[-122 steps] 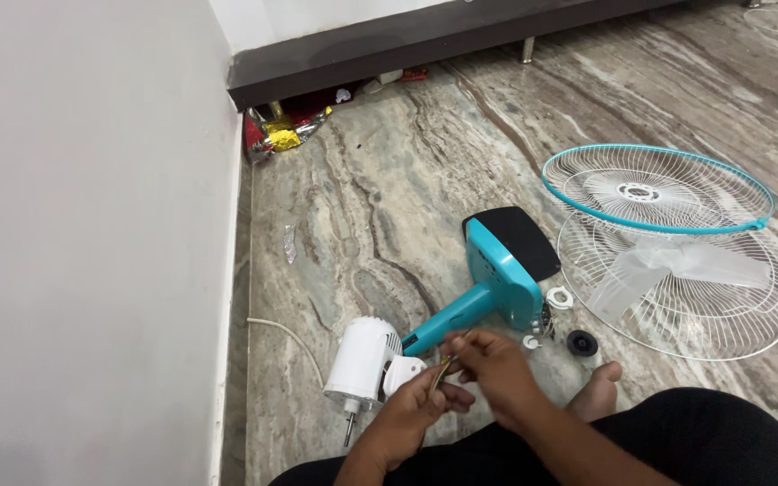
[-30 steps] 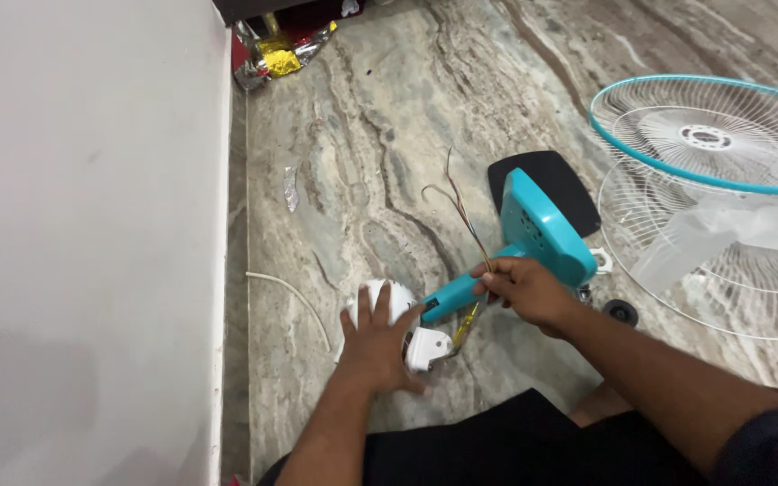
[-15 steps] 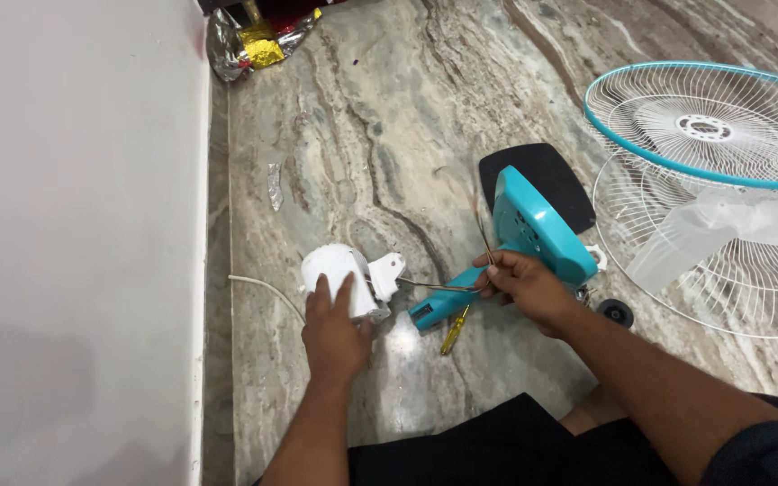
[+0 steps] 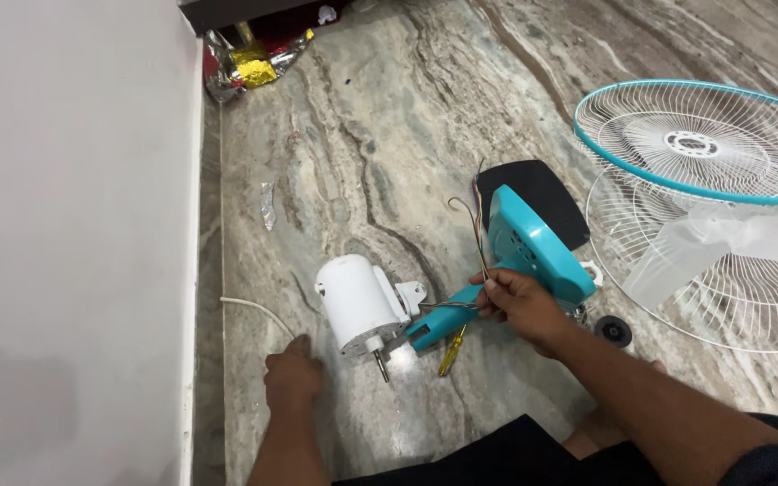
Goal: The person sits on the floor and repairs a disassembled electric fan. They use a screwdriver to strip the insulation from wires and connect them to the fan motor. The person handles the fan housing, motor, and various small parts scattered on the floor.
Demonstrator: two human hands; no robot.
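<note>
I'm sitting on a polished marble floor [image 4: 389, 153], grey-brown w/ dark veins running diagonally, light glaring off it near my knees. A plain white wall [image 4: 74, 225] is running along my left, w/ a pale skirting strip at its base. Crumpled gold & silver foil wrappers [image 4: 249, 63] are lying under dark furniture [image 4: 227, 11] at the top.

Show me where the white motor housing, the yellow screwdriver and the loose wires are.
white motor housing [image 4: 356, 300], head view, on the middle of its rounded white body.
yellow screwdriver [image 4: 451, 350], head view, on its yellow handle lying on the floor.
loose wires [image 4: 477, 216], head view, on the strands rising beside the teal stand.
</note>
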